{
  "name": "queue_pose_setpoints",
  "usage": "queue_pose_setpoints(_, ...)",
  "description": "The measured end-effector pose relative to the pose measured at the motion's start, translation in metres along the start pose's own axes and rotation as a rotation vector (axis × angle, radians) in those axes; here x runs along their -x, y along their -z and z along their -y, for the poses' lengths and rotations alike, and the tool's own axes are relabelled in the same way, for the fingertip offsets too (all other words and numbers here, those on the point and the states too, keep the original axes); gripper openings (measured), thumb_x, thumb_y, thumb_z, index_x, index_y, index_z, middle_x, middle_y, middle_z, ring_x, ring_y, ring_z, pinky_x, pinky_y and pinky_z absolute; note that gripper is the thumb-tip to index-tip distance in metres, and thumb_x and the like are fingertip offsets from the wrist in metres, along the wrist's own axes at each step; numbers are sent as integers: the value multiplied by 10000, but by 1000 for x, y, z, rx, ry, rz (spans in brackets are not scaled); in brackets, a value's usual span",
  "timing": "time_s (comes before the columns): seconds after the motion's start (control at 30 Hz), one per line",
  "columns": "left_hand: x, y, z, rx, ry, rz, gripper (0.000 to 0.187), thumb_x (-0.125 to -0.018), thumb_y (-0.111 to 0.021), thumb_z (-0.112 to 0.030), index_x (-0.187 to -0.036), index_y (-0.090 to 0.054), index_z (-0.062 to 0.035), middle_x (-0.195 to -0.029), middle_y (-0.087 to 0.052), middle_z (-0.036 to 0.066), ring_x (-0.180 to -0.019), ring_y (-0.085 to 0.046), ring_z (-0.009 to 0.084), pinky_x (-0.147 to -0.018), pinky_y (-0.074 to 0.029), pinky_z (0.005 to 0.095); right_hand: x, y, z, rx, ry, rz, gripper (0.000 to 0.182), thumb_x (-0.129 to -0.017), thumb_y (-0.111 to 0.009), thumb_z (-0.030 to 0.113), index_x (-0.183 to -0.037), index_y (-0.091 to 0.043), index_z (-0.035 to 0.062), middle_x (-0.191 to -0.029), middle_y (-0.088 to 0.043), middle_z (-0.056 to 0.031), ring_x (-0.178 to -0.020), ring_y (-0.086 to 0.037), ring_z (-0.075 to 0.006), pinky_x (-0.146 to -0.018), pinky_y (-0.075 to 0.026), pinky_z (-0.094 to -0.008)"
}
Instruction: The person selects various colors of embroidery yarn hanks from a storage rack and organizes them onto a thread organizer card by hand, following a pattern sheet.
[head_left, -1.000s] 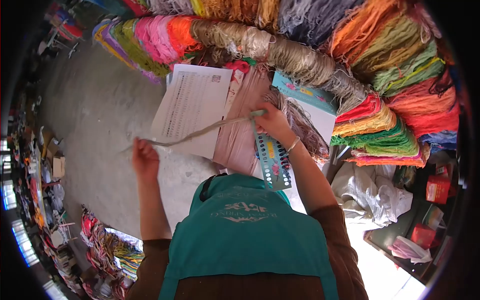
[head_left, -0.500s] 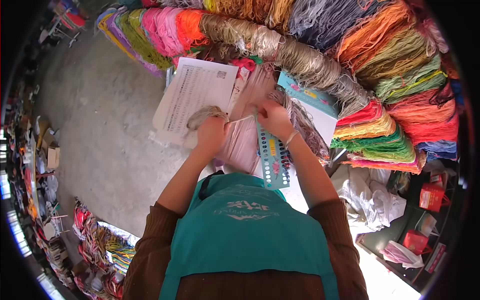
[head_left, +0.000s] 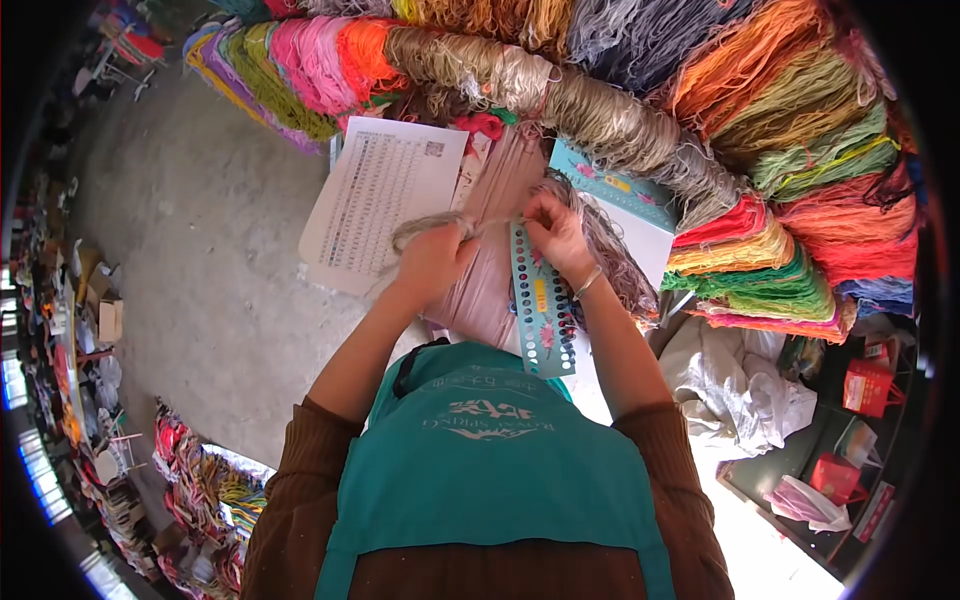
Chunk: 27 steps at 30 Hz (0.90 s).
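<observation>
My left hand [head_left: 432,262] is wrapped round a small hank of beige-grey thread [head_left: 422,228], in front of a printed sheet [head_left: 385,195]. A few strands run from it to my right hand [head_left: 556,232], whose fingers pinch them near the top of a teal card with rows of holes [head_left: 543,310]. Pale pink thread [head_left: 487,260] lies stretched below and between my hands. Grey-mauve yarn [head_left: 615,255] lies beside my right hand, partly behind it.
A long roll of taupe yarn [head_left: 520,80] arches beyond my hands. Coloured skeins [head_left: 780,90] hang at the upper right. Another teal card [head_left: 610,185] lies near white paper. White plastic bags [head_left: 740,385] and red boxes [head_left: 865,388] are at the right.
My left hand and the hank have moved a little to the right. My right hand has shifted slightly right, and the strands between them are still held.
</observation>
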<state>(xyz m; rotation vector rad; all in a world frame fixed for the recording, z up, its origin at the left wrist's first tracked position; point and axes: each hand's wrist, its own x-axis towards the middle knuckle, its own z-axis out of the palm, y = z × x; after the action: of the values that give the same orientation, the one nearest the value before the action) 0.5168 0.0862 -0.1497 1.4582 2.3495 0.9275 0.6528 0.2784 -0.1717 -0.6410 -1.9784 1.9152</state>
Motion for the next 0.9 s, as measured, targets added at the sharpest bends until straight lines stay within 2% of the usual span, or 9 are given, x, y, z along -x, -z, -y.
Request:
queue_pose_setpoints(0.1,-24,1,-35,128,72,-9,224,-881,-633,-280,-956,-626,-69,-835,-671,172,-785,-658,370,-687,-505,474,2,0,5,14,-27,25,67,-847,-595,-8,-884,-570,42,-696,-553,33,-526,-519,-51,-454,-420,-228)
queue_pose_setpoints(0.23,-46,-28,-29,116,78,-11,192,-861,-651,-262,-931,-631,-84,-833,-676,149,-772,-662,361,-670,-512,464,5,-1,7,41,-13,0,67,-850,-612,11,-901,-581,41,-711,-592,19,-480,-522,-62,-413,-413,-228)
queue_pose_setpoints(0.3,-52,-30,-27,-127,111,84,192,-847,-662,-260,-905,-629,-80,-819,-676,140,-757,-665,355,-650,-517,463,5,-1,5,114,0,2,81,-845,-632,26,-919,-603,41,-721,-618,-2,-491,-538,-64,-421,-422,-245)
queue_pose_setpoints(0.37,-49,-28,-28,-163,81,44,193,-831,-670,-255,-864,-624,-71,-808,-668,152,-732,-659,357,-637,-513,463,4,0,6,235,-51,3,104,-836,-654,49,-933,-619,39,-748,-652,-42,-513,-576,-105,-464,-462,-275)
queue_pose_setpoints(0.53,-35,-30,-23,-213,63,21,229,-821,-681,-266,-815,-621,-46,-780,-657,169,-700,-645,369,-622,-505,466,3,-5,0,336,112,-51,102,-850,-630,86,-939,-612,41,-797,-687,-111,-658,-672,-205,-608,-533,-336)
queue_pose_setpoints(0.63,-33,-33,-18,-65,76,-1,265,-830,-697,-280,-825,-621,-25,-759,-647,174,-678,-634,374,-606,-492,458,4,-7,12,146,-54,-76,72,-853,-595,83,-915,-592,45,-782,-680,-122,-675,-679,-247,-623,-536,-360)
queue_pose_setpoints(0.77,-32,-17,-14,126,115,18,292,-848,-709,-273,-837,-625,7,-716,-607,207,-641,-606,372,-587,-460,431,2,-3,-3,315,42,-201,80,-835,-578,96,-901,-569,51,-768,-668,-142,-656,-665,-299,-616,-534,-377)
queue_pose_setpoints(0.83,-28,-4,-10,128,149,64,283,-852,-710,-260,-849,-629,11,-705,-594,216,-632,-597,372,-581,-450,420,7,-5,4,462,216,-239,105,-800,-572,104,-894,-558,61,-735,-654,-154,-642,-654,-328,-603,-528,-392)
queue_pose_setpoints(0.9,-23,10,-5,178,186,90,259,-854,-710,-244,-874,-643,5,-692,-583,221,-633,-588,381,-586,-442,422,12,-7,9,423,117,-171,124,-784,-585,112,-899,-565,70,-763,-651,-150,-682,-654,-335,-616,-530,-399)
